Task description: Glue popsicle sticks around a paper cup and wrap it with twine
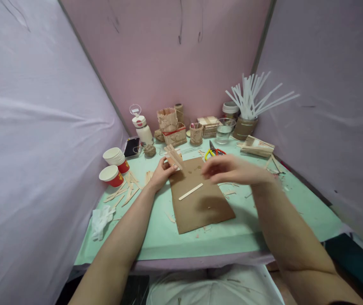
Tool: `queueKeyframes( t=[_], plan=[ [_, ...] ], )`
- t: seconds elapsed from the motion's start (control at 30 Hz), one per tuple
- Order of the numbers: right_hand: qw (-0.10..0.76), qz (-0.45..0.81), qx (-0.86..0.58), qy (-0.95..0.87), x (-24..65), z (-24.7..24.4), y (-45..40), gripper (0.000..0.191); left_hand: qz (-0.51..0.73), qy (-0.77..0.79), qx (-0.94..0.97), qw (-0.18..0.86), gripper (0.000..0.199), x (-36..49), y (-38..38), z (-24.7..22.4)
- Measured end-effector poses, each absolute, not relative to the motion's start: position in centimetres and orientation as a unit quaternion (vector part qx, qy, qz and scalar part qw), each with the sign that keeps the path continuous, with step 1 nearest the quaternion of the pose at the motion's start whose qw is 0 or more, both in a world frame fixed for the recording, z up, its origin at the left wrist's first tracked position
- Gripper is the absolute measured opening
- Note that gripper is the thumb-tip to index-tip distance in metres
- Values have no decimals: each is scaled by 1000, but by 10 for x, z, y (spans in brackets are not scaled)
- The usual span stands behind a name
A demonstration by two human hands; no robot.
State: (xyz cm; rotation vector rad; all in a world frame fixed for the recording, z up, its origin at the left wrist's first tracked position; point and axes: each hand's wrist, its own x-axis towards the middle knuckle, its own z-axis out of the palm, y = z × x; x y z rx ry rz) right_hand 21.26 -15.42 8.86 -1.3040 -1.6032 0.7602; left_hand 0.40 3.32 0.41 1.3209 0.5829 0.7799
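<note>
My left hand (162,173) is closed at the upper left of the cardboard sheet (197,207). In its fingers are several flat wooden craft sticks (174,156), with a pale piece behind them that I cannot make out. A single craft stick (191,192) lies slantwise on the cardboard. Over the right part of the sheet hovers my right hand (221,168), smeared by motion, so whether it holds anything does not show. Just beyond it, scissors or pliers with yellow and red handles (213,151) lie partly hidden.
Paper cups (111,176) and loose sticks (130,188) lie at left, near a crumpled tissue (101,221). Along the back stand a white bottle (143,132), stick-covered containers (174,134), a glass bowl of water (224,132) and a pot of white strips (245,127). Stick bundles (258,146) lie right.
</note>
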Motion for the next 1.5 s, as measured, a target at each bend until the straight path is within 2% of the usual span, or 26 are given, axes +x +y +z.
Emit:
queueKeyframes(
  t=[0.03,0.1,0.17,0.33,0.53,0.6,0.7,0.8,0.93,1.1,1.23,1.33,1.5],
  plan=[
    [400,325,-526,-677,203,84,-144,17,347,261,590,681,71,4,33,4],
    [228,300,-559,-739,184,72,-125,5,347,258,593,680,71,3,33,3],
    [180,279,-573,-749,170,56,-112,8,346,251,593,682,73,3,33,2],
    [151,263,-583,-754,164,28,-109,12,334,249,594,688,77,4,32,0],
    [146,280,-589,-744,172,31,-123,12,320,253,567,715,73,6,26,6],
    [181,314,-580,-729,179,38,-125,10,310,256,543,737,69,6,23,10],
    [339,388,-549,-657,192,48,-127,8,285,245,506,776,63,5,19,14],
    [501,433,-520,-539,202,51,-123,23,257,240,479,804,58,5,16,17],
    [603,477,-489,-411,207,45,-115,38,212,232,459,831,53,4,16,17],
    [628,492,-472,-374,204,39,-110,41,166,188,460,852,56,5,16,14],
    [625,459,-483,-406,198,37,-110,37,182,198,496,826,56,9,10,14],
    [606,401,-499,-472,195,38,-111,31,223,224,556,769,62,13,5,12],
    [572,322,-508,-558,196,43,-117,25,243,206,726,610,67,16,7,10]
  ],
)
